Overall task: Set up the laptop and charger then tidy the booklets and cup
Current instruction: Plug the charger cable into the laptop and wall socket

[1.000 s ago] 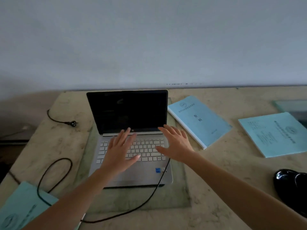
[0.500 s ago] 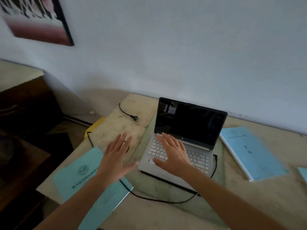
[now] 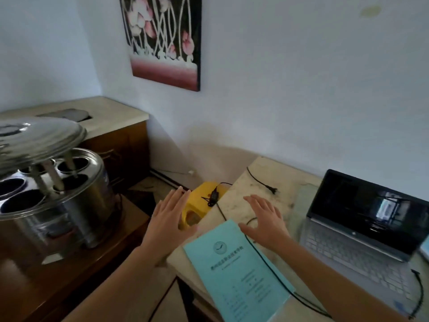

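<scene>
An open silver laptop (image 3: pixel 362 242) with a dark screen stands on the stone table (image 3: pixel 274 182) at the right. A black charger cable (image 3: pixel 267 259) runs from it across a light blue booklet (image 3: pixel 236 270) at the table's left corner. The plug (image 3: pixel 273 189) lies loose on the table near the wall, and the black adapter brick (image 3: pixel 214 196) rests on a yellow box. My left hand (image 3: pixel 170 219) hovers open past the table's left edge, by the yellow box. My right hand (image 3: pixel 264 219) hovers open above the booklet's far end. No cup is in view.
A yellow box (image 3: pixel 197 205) sits on the floor between the table and a dark wooden cabinet (image 3: pixel 69 263). On the cabinet stands a large steel pot (image 3: pixel 53 191) with a raised lid. A flower picture (image 3: pixel 164 40) hangs on the wall.
The view has swung left, away from the laptop toward the table's left end. Both hands have left the keyboard and moved left, still open and empty.
</scene>
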